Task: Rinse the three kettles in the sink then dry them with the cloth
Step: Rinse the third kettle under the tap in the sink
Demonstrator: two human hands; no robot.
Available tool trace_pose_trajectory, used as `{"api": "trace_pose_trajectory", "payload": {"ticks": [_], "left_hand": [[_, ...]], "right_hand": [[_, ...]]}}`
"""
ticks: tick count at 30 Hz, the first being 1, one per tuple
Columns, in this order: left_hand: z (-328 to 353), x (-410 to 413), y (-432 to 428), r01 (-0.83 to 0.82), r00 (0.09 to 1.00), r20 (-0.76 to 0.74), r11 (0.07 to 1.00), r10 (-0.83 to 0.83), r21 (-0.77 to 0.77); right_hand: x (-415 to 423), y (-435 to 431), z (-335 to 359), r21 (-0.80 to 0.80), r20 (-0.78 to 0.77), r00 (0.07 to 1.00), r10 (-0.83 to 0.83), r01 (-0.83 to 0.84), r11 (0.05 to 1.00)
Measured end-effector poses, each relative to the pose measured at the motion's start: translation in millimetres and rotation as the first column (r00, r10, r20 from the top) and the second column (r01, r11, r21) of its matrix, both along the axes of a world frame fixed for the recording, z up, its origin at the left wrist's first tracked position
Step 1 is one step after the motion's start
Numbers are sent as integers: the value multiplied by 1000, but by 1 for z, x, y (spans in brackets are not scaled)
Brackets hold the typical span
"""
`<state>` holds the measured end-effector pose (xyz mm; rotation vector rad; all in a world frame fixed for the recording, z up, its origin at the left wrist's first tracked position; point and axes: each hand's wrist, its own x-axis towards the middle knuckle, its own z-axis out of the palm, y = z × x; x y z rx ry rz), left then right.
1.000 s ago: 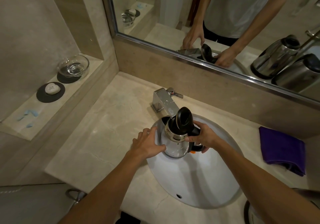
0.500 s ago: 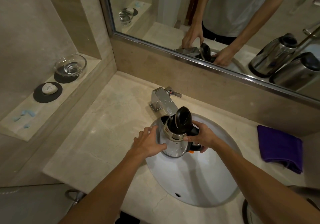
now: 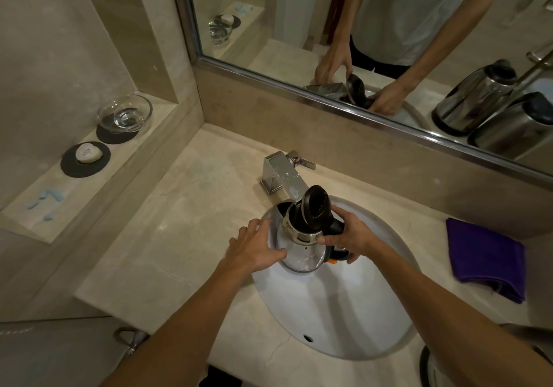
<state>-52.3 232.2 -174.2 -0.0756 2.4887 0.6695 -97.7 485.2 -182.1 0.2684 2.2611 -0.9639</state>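
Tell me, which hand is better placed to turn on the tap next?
Probably the left: the left hand only rests with open fingers against the kettle, free to lift away, while the right hand grips the kettle's handle, holding it under the faucet.

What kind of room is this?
Probably a bathroom: a white sink with a tap, a big mirror on the wall above it, and soap on a side shelf.
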Motion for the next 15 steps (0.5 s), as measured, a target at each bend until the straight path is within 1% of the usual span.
{"api": "trace_pose_trajectory", "payload": {"ticks": [9,15], "left_hand": [[5,-4,5,-12,1000,11,1000,12,25],[4,-6,4,-6,1000,8,1000,6,5]], "right_hand": [[0,0,4,-10,13,1000,-2,3,1000],[2,1,2,-12,22,1000,-13,13,1000]]}}
